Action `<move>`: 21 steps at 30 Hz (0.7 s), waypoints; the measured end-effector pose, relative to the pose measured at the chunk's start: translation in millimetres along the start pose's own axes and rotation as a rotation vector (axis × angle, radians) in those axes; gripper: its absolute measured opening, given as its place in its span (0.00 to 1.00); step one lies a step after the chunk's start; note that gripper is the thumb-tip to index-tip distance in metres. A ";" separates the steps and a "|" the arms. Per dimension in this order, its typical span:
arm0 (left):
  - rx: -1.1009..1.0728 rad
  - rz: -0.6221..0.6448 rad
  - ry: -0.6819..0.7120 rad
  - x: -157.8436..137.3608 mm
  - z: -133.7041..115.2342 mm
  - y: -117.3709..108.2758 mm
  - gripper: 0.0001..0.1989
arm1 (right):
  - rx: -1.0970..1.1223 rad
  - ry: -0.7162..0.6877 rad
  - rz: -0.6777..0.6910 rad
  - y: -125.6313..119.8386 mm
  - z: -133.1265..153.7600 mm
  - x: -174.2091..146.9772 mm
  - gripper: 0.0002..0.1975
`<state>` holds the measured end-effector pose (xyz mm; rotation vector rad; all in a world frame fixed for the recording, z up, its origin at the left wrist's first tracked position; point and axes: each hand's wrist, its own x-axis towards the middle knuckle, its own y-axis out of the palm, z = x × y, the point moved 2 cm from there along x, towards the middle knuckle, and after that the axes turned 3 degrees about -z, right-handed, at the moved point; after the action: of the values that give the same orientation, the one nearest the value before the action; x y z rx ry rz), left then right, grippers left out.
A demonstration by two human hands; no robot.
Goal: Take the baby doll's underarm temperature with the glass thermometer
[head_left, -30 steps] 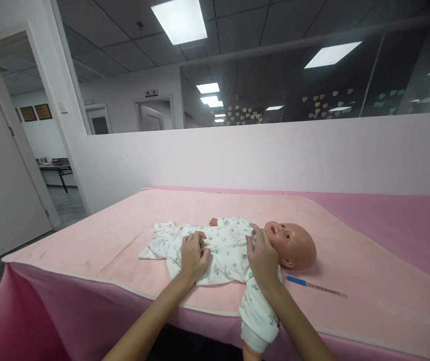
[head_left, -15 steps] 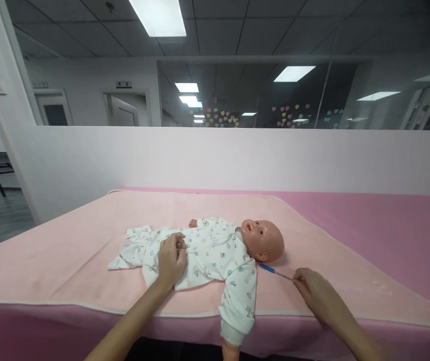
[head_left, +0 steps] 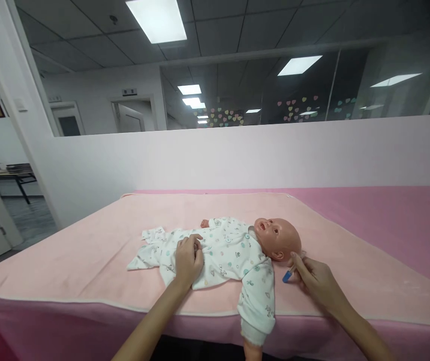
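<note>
A baby doll (head_left: 278, 235) lies on its back in a white printed outfit (head_left: 222, 250), its head to the right. My left hand (head_left: 188, 258) rests on the doll's belly with the fingers curled in; whatever may be inside them is hidden. Beside the doll's ear, my right hand (head_left: 316, 278) pinches a slim thermometer (head_left: 287, 276) with a blue end. That blue end points down and left, just above the blanket, and the fingers cover much of the rest. One doll arm (head_left: 256, 306) hangs over the front edge of the bed.
A peach blanket (head_left: 98, 240) with a pale border covers much of the pink bed surface (head_left: 395, 215). Behind stands a low white wall (head_left: 237, 155) with glass above it. A doorway and a table (head_left: 14, 175) are at the far left.
My right hand has turned the thermometer, so its blue end has swung from the doll's neck to below the ear. The left hand stays on the belly. The view has shifted slightly left.
</note>
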<state>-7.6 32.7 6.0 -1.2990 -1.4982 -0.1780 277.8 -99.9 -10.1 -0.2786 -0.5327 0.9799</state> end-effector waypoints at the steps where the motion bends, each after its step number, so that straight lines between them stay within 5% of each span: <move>1: 0.006 0.007 0.000 -0.1 0.0 0.3 0.14 | 0.068 0.073 0.042 2.1 -4.7 -0.6 0.27; 5: 0.025 0.022 -0.003 0.1 0.9 1.1 0.14 | 0.200 0.290 0.260 -4.5 -8.9 -3.5 0.26; 9: 0.037 0.022 0.028 1.7 2.4 1.5 0.14 | 0.248 0.355 0.287 -10.7 -1.3 -4.4 0.20; 21: 0.038 0.019 0.036 3.3 4.6 1.7 0.12 | 0.048 0.178 0.251 12.6 3.2 -0.9 0.29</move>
<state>-8.5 38.6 5.9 -1.2725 -1.4520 -0.1590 266.7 -93.9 -13.4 -0.3924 -0.3158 1.1967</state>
